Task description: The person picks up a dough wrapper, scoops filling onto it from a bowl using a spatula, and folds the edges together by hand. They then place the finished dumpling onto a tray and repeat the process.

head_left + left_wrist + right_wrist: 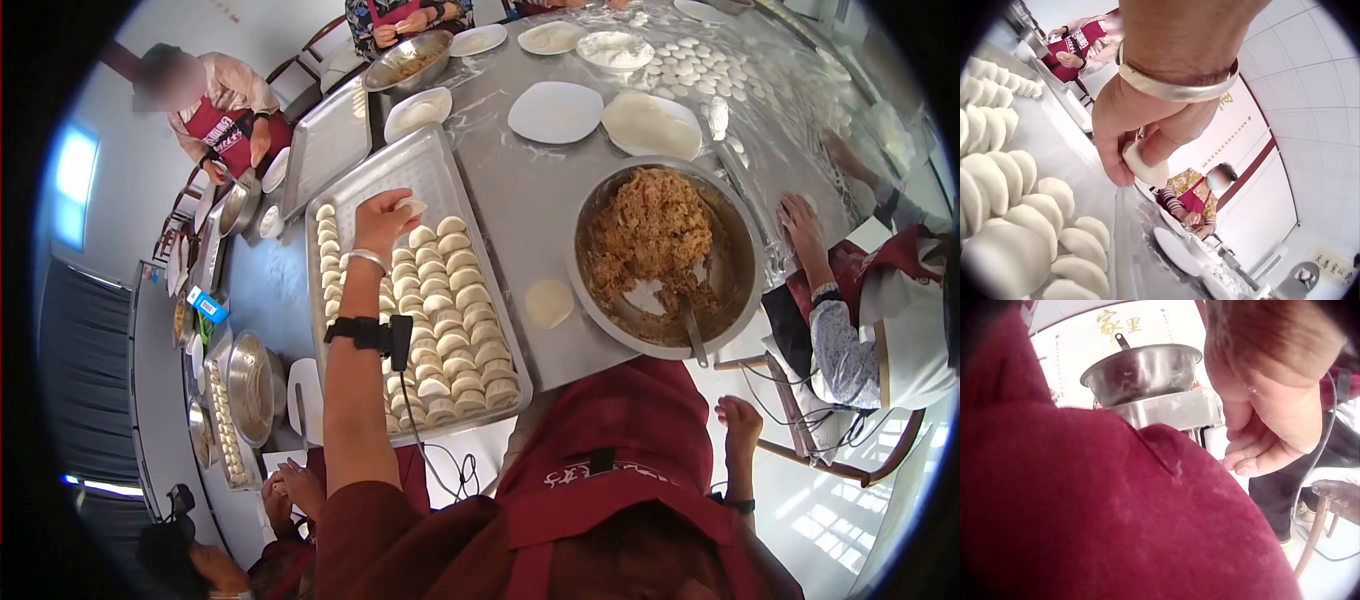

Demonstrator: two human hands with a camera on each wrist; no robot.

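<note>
My left hand point(382, 228) pinches one white folded dumpling point(411, 207) between thumb and fingers, held above the upper part of a metal tray point(400, 170). Rows of dumplings point(455, 330) fill the lower part of that tray. In the left wrist view the hand point(1154, 125) grips the dumpling point(1145, 167) over the tray's edge, with rows of dumplings point(1041, 215) at the left. My right hand point(740, 425) hangs beside the apron, away from the table; in the right wrist view this hand point(1266, 419) has loosely curled fingers and holds nothing.
A steel bowl point(745, 320) of brown filling with a spoon point(693, 330) stands right of the tray. One round wrapper point(549, 303) lies between them. Plates point(556, 112) and many small dough pieces point(690, 68) are farther back. Several people work around the table.
</note>
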